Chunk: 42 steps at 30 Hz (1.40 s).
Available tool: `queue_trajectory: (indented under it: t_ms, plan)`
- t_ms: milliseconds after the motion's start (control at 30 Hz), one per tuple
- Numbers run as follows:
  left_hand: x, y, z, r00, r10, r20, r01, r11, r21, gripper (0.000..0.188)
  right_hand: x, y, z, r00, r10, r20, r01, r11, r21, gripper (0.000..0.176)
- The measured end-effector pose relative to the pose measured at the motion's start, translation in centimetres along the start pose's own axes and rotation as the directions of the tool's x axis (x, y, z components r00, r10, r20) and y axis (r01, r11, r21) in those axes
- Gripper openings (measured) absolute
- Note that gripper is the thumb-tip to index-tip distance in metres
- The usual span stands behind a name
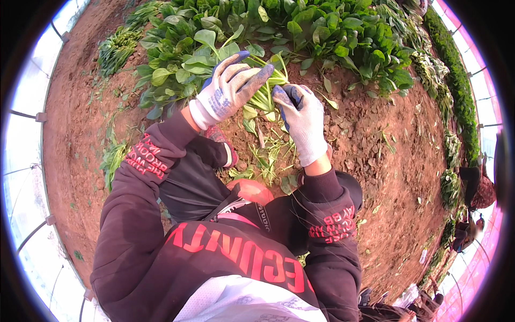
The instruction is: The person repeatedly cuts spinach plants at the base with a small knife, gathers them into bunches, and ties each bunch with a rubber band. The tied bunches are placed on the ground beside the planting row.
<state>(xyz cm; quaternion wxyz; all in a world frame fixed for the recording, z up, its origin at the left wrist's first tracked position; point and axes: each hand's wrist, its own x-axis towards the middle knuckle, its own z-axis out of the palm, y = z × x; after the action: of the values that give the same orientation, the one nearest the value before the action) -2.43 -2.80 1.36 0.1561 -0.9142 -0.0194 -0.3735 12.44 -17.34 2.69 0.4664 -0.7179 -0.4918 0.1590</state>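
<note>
My left hand (233, 88), in a white knit glove with blue coated fingertips, is around a bunch of spinach-like greens (261, 98). The bunch's pale stem ends point toward me, and its leaves fan out to the upper left. My right hand (302, 118), gloved the same way, is at the right side of the stems with its fingers curled in. Whether anything is pinched between those fingers is hidden. Below the hands, loose stems and trimmed leaves (273, 157) lie on the soil between my feet.
Dense leafy plants (314, 32) grow just ahead. Bundles of cut greens (117, 50) lie on the soil at far left, and more greens (450, 187) line the right side. Other people (481, 189) are at the right edge. A red, rounded object (251, 191) is beneath me.
</note>
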Motion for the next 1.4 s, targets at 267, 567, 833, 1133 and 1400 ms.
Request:
queue_trajectory:
  t_ms: [267,567,833,1133,1400]
  plan:
    - [-0.3,0.3,0.8,1.0,0.009,0.023,-0.008,1.0,-0.029,0.066,0.0,0.6,0.7,0.997,-0.078,-0.023,0.069,0.967,-0.245,0.018]
    - [-0.8,0.3,0.6,0.997,-0.052,0.049,0.054,0.998,-0.035,0.067,0.2,0.4,-0.6,0.943,0.332,0.027,-0.279,0.744,0.607,0.017]
    - [-1.2,0.4,0.7,0.991,-0.075,0.109,0.088,0.989,-0.116,0.073,-0.1,0.2,-0.3,1.0,0.005,-0.022,-0.005,1.0,-0.017,0.021]
    - [-1.5,0.7,1.4,0.99,-0.044,0.137,0.062,0.989,-0.136,0.071,0.8,0.5,1.1,0.998,0.062,0.008,-0.062,0.998,-0.002,0.021]
    - [-1.1,0.9,1.0,0.984,-0.096,0.152,0.122,0.978,-0.172,0.078,0.9,0.8,0.6,0.955,0.292,-0.048,-0.239,0.859,0.454,0.014]
